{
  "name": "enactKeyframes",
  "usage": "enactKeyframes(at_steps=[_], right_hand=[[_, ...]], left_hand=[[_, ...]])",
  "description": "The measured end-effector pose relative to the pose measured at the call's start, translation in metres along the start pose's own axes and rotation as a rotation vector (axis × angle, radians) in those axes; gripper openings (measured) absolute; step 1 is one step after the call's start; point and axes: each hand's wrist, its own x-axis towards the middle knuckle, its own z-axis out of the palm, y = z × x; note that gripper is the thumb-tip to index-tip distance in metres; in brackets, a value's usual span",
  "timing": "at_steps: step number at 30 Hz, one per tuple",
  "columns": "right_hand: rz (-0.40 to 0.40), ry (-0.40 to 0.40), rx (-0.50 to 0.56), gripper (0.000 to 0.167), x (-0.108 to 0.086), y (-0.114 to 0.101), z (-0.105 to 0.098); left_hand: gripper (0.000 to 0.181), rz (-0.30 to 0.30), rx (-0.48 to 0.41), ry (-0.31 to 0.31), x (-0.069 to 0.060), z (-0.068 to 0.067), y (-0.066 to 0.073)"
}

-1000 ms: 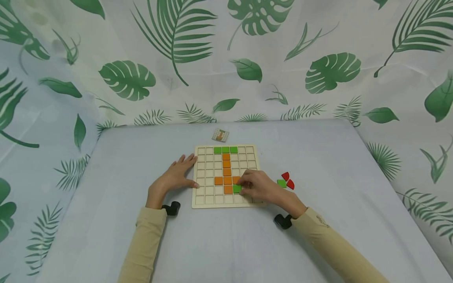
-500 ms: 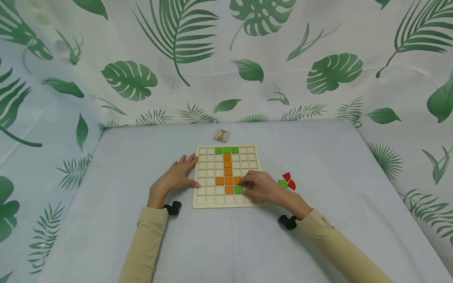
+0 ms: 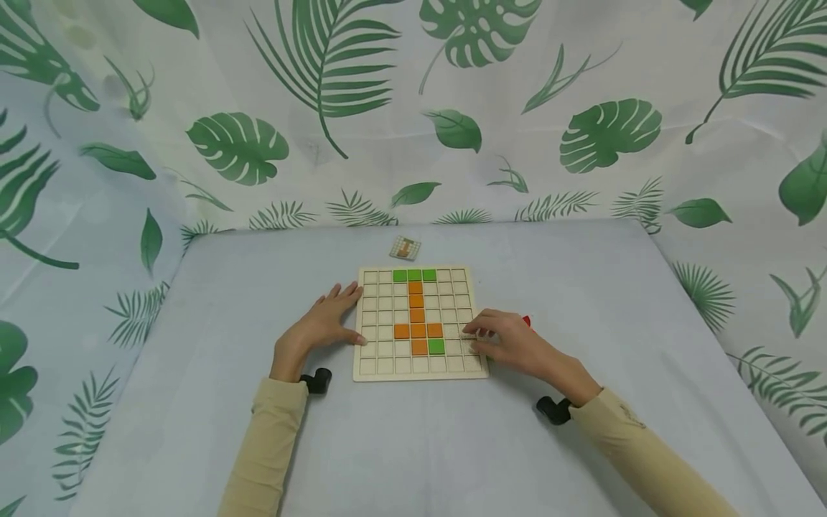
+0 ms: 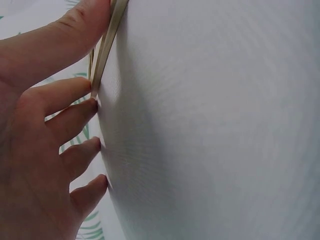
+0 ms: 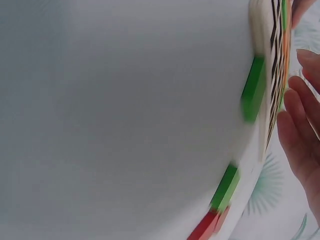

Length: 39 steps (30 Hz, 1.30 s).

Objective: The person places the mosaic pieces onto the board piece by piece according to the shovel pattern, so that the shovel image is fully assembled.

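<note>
A pale wooden grid board (image 3: 380, 366) lies on the table. Green tiles (image 3: 414, 276) fill part of its top row, and several orange tiles (image 3: 416, 316) form a column with side pieces. Another green tile (image 3: 436, 347) sits low, right of an orange one. My left hand (image 3: 319, 322) rests at the board's left edge, fingers spread, thumb on the rim. Over the right edge hovers my right hand (image 3: 513, 343), its fingers loosely bent with nothing visible between them. In the right wrist view, a loose green tile (image 5: 254, 90) lies beside the board.
Farther right in the right wrist view lie another green tile (image 5: 226, 187) and red pieces (image 5: 204, 226); in the head view my right hand mostly hides them. A small pattern card (image 3: 405, 248) lies behind the board. Leaf-printed cloth (image 3: 362, 143) surrounds the table (image 3: 400, 445).
My right hand has left the lower green tile and moved right to the board's edge, now covering most of the loose pieces. That tile stays in its square. My left hand keeps its place.
</note>
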Motion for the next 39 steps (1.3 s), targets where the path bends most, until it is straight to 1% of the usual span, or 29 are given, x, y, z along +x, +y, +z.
enactKeyframes(at_steps=[6,10,14,18,22,27,29,31,35,37,39], right_hand=[[0.03,0.021,-0.058,0.021,-0.014,0.012,-0.01],[0.061,-0.008,-0.066,0.023,-0.019,0.017,-0.012],[0.061,-0.045,-0.064,0.025,-0.024,0.019,-0.009],[0.047,-0.067,-0.069,0.024,-0.025,0.019,-0.008],[0.068,-0.079,-0.076,0.021,-0.024,0.019,-0.007],[0.109,-0.063,-0.046,0.02,-0.023,0.018,-0.006],[0.114,-0.053,-0.04,0.019,-0.023,0.018,-0.006],[0.102,-0.036,-0.046,0.019,-0.022,0.018,-0.008],[0.048,-0.003,-0.07,0.022,-0.022,0.018,-0.01],[0.026,0.003,-0.069,0.023,-0.023,0.019,-0.011],[0.023,0.0,-0.063,0.021,-0.024,0.019,-0.012]], left_hand=[[0.104,0.001,0.007,-0.007,-0.001,-0.001,0.001],[0.104,-0.007,0.005,-0.01,-0.001,0.0,0.0],[0.104,-0.006,0.002,-0.007,-0.002,0.001,-0.001],[0.104,0.002,-0.003,-0.002,-0.003,0.001,-0.001],[0.104,0.003,0.001,0.003,-0.003,0.001,0.0],[0.104,0.002,0.009,0.002,-0.002,0.001,-0.001],[0.104,0.003,0.009,0.0,-0.002,0.001,-0.001],[0.103,0.005,0.008,0.001,-0.001,0.001,-0.001],[0.104,0.009,0.003,-0.005,0.001,0.0,0.0],[0.104,0.012,0.0,-0.006,0.001,-0.001,0.001],[0.103,0.014,-0.001,-0.008,0.001,-0.001,0.002]])
